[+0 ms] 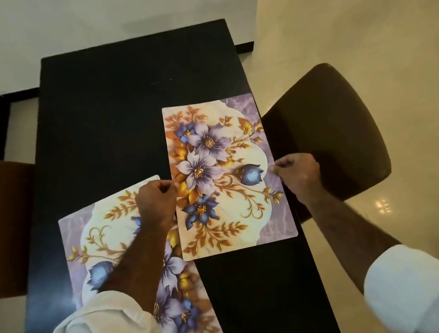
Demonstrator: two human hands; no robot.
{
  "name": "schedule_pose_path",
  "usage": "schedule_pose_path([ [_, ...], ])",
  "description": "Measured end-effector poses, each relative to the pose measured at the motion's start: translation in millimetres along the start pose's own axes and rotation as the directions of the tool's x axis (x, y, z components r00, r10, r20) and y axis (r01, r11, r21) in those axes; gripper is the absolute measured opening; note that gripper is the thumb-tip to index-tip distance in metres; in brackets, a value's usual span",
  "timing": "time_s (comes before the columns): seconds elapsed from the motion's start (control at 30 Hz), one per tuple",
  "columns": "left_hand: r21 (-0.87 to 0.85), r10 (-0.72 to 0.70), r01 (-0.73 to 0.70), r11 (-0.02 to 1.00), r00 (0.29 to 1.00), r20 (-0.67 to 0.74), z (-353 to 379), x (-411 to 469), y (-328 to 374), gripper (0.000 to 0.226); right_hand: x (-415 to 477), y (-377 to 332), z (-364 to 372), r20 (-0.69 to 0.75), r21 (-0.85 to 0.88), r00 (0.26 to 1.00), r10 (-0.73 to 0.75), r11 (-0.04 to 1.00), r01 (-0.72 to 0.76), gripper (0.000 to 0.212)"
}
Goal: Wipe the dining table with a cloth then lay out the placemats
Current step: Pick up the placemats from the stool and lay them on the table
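Pinched at opposite side edges between left hand point(157, 199) and right hand point(297, 175): floral placemat point(222, 177), judged thin, light, bendy, prone to sliding on dark tabletop point(121, 109).

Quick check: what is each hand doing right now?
Left hand: pinches the left edge of the right placemat.
Right hand: pinches that placemat's right edge.

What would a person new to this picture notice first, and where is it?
Two rectangular placemats printed with purple flowers and golden leaves stand out on the black rectangular dining table. The far placemat lies right of centre, its side edges pinched by the left hand and the right hand; the near placemat lies skewed at the left, partly under the left forearm.
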State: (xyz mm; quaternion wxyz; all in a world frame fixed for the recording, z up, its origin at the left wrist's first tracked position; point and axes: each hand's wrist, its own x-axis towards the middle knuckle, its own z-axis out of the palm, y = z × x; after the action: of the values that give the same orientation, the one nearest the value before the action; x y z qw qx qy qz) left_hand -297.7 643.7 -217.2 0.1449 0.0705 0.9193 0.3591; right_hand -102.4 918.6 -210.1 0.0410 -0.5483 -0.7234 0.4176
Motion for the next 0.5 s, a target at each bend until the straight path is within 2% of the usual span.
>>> schedule_pose_path([
  [0.17, 0.031, -0.025, 0.025, 0.999, 1.000, 0.010, 1.9, 0.8, -2.0, 0.022, 2.8, -0.9, 4.5, -0.024, -0.107, 0.999, -0.029, 0.994, 0.027, 0.020],
  [0.37, -0.018, -0.061, 0.062, 0.998, 0.998, 0.029, 1.8, -1.6, 1.0, 0.021, 0.9, 1.5, 5.3, -0.085, -0.084, 0.996, -0.029, 0.996, 0.022, 0.022],
  [0.5, 0.008, -0.052, 0.052, 0.999, 0.998, 0.031, 2.0, -0.5, 2.0, 0.022, 1.1, 2.1, 4.3, -0.092, -0.059, 0.995, -0.031, 0.998, 0.026, 0.022],
])
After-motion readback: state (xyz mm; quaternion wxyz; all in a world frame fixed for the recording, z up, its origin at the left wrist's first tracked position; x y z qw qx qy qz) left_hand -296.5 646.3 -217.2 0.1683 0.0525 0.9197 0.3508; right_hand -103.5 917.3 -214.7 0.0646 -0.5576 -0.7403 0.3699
